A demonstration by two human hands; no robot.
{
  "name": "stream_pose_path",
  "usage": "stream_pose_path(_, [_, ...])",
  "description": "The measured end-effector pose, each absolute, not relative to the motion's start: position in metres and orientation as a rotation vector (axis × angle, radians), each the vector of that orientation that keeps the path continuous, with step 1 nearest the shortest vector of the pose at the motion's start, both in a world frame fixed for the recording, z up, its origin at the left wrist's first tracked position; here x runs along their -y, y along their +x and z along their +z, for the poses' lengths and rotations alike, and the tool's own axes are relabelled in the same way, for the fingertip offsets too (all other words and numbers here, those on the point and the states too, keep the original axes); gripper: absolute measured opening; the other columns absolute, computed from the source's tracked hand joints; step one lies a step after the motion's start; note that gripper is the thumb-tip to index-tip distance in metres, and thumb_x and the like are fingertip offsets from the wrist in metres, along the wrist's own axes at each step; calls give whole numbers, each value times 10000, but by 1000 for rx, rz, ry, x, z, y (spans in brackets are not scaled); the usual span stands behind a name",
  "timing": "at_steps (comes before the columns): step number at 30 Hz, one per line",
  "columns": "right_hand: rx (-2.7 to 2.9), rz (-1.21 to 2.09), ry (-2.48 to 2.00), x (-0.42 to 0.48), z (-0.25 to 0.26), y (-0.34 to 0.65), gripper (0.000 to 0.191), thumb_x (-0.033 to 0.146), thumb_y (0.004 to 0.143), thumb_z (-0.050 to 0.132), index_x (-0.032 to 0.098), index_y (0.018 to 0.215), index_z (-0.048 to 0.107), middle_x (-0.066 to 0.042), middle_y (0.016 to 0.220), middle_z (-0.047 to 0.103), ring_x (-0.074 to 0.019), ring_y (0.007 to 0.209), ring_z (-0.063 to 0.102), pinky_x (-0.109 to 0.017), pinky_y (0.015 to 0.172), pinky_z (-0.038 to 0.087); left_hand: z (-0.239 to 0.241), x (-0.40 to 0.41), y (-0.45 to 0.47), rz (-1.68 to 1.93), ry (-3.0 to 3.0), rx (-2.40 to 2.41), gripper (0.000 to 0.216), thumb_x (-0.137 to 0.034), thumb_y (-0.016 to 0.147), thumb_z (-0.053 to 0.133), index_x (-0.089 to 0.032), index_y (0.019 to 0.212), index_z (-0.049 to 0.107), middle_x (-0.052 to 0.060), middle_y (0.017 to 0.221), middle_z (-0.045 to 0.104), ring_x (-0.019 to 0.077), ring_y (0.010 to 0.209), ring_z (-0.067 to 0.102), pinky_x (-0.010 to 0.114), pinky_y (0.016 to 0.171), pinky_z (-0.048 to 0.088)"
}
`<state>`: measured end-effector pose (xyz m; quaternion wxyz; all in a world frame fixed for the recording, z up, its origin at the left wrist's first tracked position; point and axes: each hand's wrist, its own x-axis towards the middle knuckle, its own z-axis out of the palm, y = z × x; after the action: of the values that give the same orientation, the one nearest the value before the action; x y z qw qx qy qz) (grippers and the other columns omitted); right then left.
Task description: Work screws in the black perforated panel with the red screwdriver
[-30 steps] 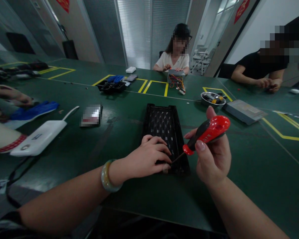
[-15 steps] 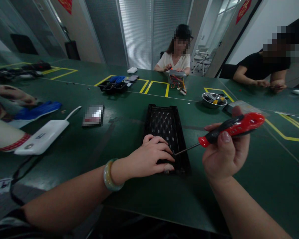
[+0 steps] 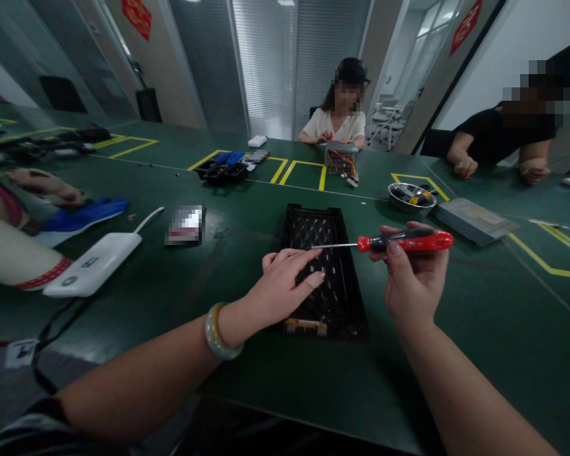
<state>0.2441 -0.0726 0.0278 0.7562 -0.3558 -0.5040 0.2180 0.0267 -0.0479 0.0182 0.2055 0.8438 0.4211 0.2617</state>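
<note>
A black perforated tray-like case (image 3: 335, 253) lies lengthwise on the green table (image 3: 456, 329) in front of me. My left hand (image 3: 285, 285), with a pale bangle on its wrist, hovers over the case's near left part, fingers stretched out and pointing toward the screwdriver's tip. My right hand (image 3: 411, 278) is closed round a red and black screwdriver (image 3: 403, 240), held level above the case with its shaft pointing left. A small orange-brown strip shows at the case's near edge.
A metal bowl (image 3: 411, 196) with small parts and a flat grey drive (image 3: 475, 218) lie to the right. A white box with a cable (image 3: 95, 263) and a blue glove (image 3: 83, 212) lie left, beside another person's arm. Two more people sit at the far side.
My right hand lifted the screwdriver off the case's near end and turned it level, tip to the left. My left hand left the case's near edge, rose and opened its fingers.
</note>
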Motion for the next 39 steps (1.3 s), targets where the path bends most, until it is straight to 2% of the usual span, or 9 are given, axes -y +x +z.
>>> stream_pose_path(3, [1225,427,-814,73,26,244,378,199,899,724,286,1209,525,-35,1238,646,-228,1145,675,-428,925,626,14,44,26,766,2298,-1264,484,-525,1040,457,-332,1484,476,-8,1515,549,241,1420,429,490,1135,273])
stream_pose_path(7, [1702,192,-1037,71,18,250,325,116,909,645,286,1184,614,-41,1336,606,-233,1289,574,-495,1151,469,10,36,25,771,2224,-1374,461,-522,1034,454,-334,1450,517,-3,1568,494,253,1474,366,532,1165,282])
stream_pose_path(12, [2048,219,-1287,64,9,252,429,56,918,559,319,1245,646,-2,1395,574,-195,1289,564,-428,1115,490,6,22,25,792,2077,-1497,476,-506,1018,462,-291,1433,552,34,1595,462,266,1501,330,563,1212,253])
stream_pose_path(19, [2184,281,-1362,59,6,253,528,15,870,561,389,1223,682,44,1337,637,-213,1274,577,-535,1121,422,-4,9,23,826,1996,-1525,491,-504,1001,479,-280,1429,570,54,1610,437,285,1513,317,588,1228,245])
stream_pose_path(24, [2225,358,-1391,56,0,255,550,-4,858,504,396,1182,698,59,1356,648,-208,1303,578,-602,1169,328,-8,5,22,848,1989,-1489,503,-472,990,503,-239,1430,579,76,1630,402,273,1525,302,513,1260,242])
stream_pose_path(28, [2211,392,-1388,57,0,255,427,86,912,510,355,1186,698,38,1316,682,-208,1262,616,-623,1194,295,-13,2,21,841,1951,-1451,527,-471,975,532,-250,1453,555,92,1681,301,288,1568,236,535,1270,216])
stream_pose_path(33, [2022,317,-1427,58,2,255,343,182,962,511,313,1230,681,-5,1368,636,-192,1309,563,-499,1180,391,-20,-3,17,858,1849,-1400,639,-478,966,552,-207,1535,449,146,1694,248,296,1592,184,525,1285,184])
stream_pose_path(36, [1811,257,-1555,59,-3,258,406,303,972,542,260,1374,579,-80,1476,511,-232,1374,493,-484,1175,410,-25,-7,15,893,1773,-1369,738,-497,962,556,-184,1593,338,155,1674,301,292,1561,283,493,1276,247])
stream_pose_path(39, [1657,287,-1749,59,-10,260,582,470,967,545,172,1462,482,-173,1422,501,-306,1246,580,-540,1085,479,-29,-11,14,935,1713,-1343,825,-493,957,561,-147,1628,230,170,1652,342,282,1514,378,460,1255,311])
